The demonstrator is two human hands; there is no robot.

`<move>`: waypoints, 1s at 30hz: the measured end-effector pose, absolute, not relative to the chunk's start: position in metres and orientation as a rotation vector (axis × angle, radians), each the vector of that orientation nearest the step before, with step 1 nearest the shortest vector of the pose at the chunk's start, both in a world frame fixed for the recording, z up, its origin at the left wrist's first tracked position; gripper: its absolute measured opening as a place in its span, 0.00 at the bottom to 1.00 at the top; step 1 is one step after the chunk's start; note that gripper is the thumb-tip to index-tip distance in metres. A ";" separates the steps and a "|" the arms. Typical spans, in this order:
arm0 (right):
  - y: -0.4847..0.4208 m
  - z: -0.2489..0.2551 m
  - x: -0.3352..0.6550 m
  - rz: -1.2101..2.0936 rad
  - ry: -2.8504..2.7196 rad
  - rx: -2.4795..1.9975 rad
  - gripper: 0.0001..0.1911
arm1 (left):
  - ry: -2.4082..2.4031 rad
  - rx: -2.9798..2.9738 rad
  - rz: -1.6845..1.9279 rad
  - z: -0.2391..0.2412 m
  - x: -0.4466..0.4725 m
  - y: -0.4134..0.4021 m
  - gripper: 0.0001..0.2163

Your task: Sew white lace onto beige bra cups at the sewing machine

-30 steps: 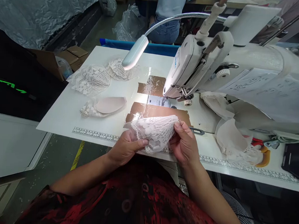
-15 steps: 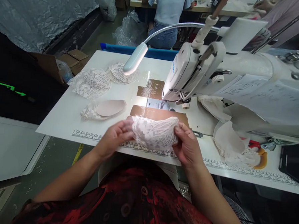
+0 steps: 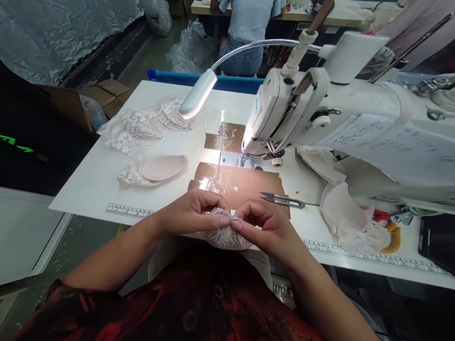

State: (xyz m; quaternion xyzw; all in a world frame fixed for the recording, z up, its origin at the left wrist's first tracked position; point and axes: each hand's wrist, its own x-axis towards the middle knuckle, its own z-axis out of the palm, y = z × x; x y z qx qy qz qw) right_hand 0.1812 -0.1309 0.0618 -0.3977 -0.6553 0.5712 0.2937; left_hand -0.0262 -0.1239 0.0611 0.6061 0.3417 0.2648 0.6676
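A white lace bra cup (image 3: pixel 227 236) is pinched at its upper edge between my two hands, close to the table's front edge. My left hand (image 3: pixel 200 212) is closed on it from the left, thumb and fingertips together. From the right, my right hand (image 3: pixel 265 224) grips the same edge, the two thumbs almost touching. Just beyond my hands lie black thread snips (image 3: pixel 283 200) on brown tape (image 3: pixel 238 181). The sewing machine (image 3: pixel 268 111) stands further back, its needle area lit by a lamp (image 3: pixel 198 94).
Lace cups (image 3: pixel 134 130) lie at the table's back left, with a smooth beige cup piece (image 3: pixel 165 167) nearer. More lace and cup pieces (image 3: pixel 343 212) rest under the machine arm at right, beside a dark phone-like device (image 3: pixel 442 245). A person (image 3: pixel 246 24) sits at another table behind.
My hands have drawn together and the lace cup has been turned and bunched nearer my body. The thread snips now show fully on the brown tape. The view has shifted slightly.
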 end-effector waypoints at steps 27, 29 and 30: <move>-0.049 0.048 0.208 0.928 -2.151 -1.426 0.13 | 1.376 2.403 0.609 0.007 0.046 -0.045 0.11; -0.048 0.038 0.202 0.772 -2.245 -1.449 0.14 | 1.352 2.448 0.543 0.009 0.046 -0.053 0.09; -0.049 0.033 0.199 0.689 -2.313 -1.460 0.15 | 1.337 2.465 0.504 0.013 0.043 -0.055 0.09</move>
